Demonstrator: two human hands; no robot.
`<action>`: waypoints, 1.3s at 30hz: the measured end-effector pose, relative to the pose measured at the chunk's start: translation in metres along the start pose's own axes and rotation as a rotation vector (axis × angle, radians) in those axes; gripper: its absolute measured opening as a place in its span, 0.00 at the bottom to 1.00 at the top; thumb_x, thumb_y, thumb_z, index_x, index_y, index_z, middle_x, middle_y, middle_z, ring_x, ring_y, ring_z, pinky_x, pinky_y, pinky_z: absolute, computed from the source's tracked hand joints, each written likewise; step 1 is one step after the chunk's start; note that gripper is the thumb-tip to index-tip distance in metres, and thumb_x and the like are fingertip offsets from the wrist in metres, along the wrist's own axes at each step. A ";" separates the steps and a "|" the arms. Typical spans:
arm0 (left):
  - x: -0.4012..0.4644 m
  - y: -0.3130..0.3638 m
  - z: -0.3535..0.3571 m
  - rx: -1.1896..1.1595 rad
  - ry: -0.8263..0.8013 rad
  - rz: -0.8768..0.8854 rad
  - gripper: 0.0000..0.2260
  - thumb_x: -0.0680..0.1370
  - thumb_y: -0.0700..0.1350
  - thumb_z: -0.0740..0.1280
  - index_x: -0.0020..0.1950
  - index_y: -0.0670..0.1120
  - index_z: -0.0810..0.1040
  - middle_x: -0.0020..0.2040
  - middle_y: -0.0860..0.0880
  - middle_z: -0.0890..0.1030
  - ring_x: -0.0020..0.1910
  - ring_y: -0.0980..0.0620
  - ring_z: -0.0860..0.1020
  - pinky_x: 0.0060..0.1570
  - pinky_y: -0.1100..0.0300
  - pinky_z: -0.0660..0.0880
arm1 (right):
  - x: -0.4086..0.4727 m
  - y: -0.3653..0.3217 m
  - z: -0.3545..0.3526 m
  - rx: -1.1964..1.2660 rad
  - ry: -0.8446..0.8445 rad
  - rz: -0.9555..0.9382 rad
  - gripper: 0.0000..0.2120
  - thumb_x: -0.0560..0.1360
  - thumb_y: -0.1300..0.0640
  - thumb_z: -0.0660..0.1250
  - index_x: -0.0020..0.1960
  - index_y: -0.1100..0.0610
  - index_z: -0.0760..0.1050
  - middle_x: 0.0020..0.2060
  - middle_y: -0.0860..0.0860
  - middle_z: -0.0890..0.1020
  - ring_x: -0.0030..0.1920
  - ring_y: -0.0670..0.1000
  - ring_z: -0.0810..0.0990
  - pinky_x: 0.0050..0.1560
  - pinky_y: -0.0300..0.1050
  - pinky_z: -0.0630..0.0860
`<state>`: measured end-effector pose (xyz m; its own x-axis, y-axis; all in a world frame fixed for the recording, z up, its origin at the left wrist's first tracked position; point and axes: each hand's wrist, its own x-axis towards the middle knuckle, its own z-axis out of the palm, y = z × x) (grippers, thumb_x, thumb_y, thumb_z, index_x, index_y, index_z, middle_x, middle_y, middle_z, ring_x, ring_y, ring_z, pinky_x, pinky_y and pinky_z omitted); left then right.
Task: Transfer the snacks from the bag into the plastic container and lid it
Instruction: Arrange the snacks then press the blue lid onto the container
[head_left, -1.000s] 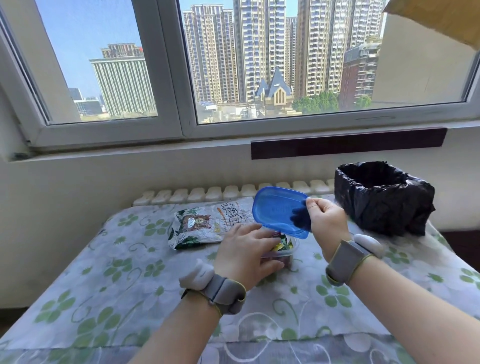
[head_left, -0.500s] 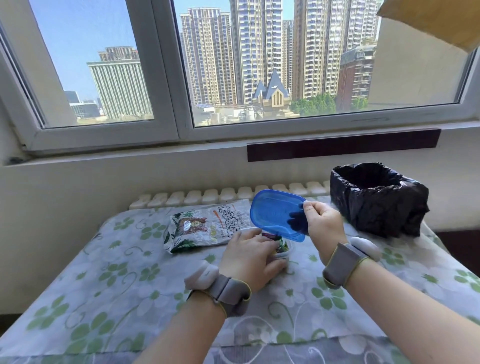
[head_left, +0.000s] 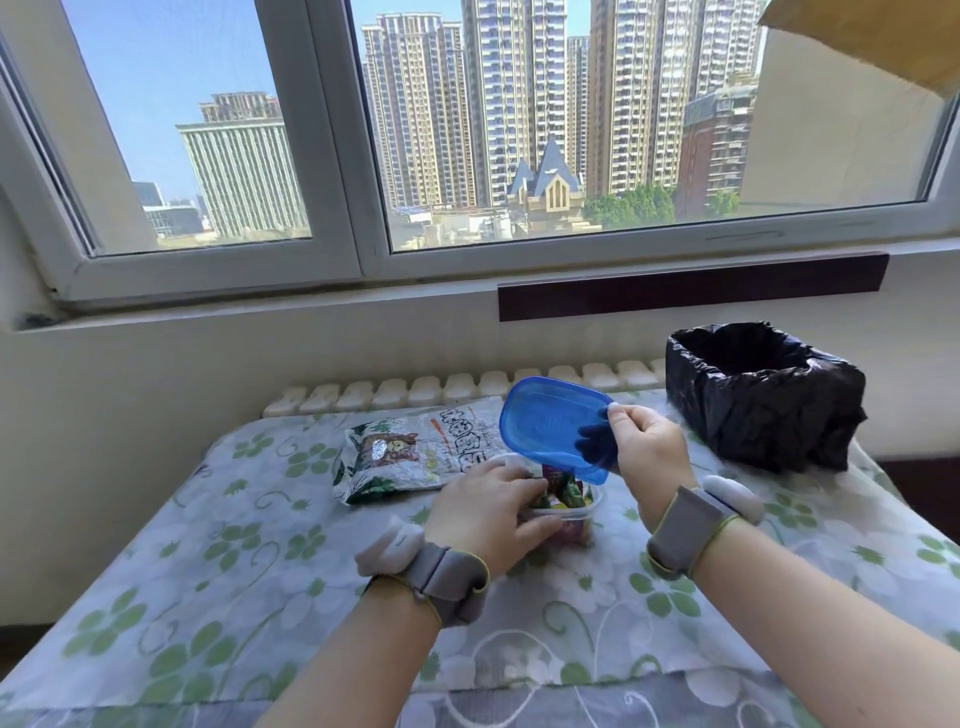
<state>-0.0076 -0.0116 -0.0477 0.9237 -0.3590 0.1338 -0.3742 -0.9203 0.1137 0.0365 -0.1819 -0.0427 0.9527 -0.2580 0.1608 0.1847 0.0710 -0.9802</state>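
A clear plastic container (head_left: 584, 512) with wrapped snacks (head_left: 563, 491) inside stands on the flowered tablecloth. My left hand (head_left: 485, 512) is wrapped around the container's near left side. My right hand (head_left: 647, 449) grips a blue translucent lid (head_left: 548, 426) by its right edge and holds it tilted above the container's far rim. A flat, silver-green snack bag (head_left: 415, 452) lies to the left behind the container.
A box lined with a black plastic bag (head_left: 761, 392) stands at the back right. A white radiator (head_left: 441, 389) runs along the table's far edge under the window sill. Grey bands sit on both wrists.
The lid has stayed tilted over the container while the view shifted a little. My left hand has kept its hold on the container.
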 end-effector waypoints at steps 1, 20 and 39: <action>0.000 0.000 0.001 0.007 0.007 -0.001 0.25 0.75 0.64 0.56 0.68 0.54 0.71 0.68 0.56 0.72 0.69 0.52 0.66 0.65 0.57 0.65 | 0.000 0.001 0.001 0.002 0.006 0.007 0.11 0.79 0.57 0.58 0.40 0.56 0.75 0.39 0.62 0.84 0.38 0.61 0.83 0.40 0.51 0.80; 0.001 0.022 -0.004 0.232 0.049 0.016 0.28 0.71 0.67 0.57 0.58 0.49 0.80 0.64 0.51 0.73 0.71 0.48 0.61 0.70 0.48 0.54 | -0.002 0.004 -0.002 0.015 0.035 0.025 0.12 0.78 0.57 0.60 0.37 0.55 0.76 0.44 0.65 0.83 0.48 0.65 0.82 0.52 0.63 0.79; -0.020 -0.027 -0.004 -0.128 0.236 -0.100 0.23 0.71 0.67 0.61 0.59 0.55 0.80 0.59 0.57 0.80 0.62 0.56 0.73 0.63 0.56 0.68 | 0.009 0.008 -0.005 -0.043 0.079 0.079 0.09 0.74 0.53 0.65 0.36 0.53 0.77 0.40 0.60 0.83 0.44 0.66 0.83 0.48 0.66 0.79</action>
<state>-0.0160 0.0209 -0.0491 0.9173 -0.2075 0.3399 -0.3034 -0.9170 0.2591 0.0454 -0.1880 -0.0496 0.9416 -0.3283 0.0745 0.0972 0.0533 -0.9938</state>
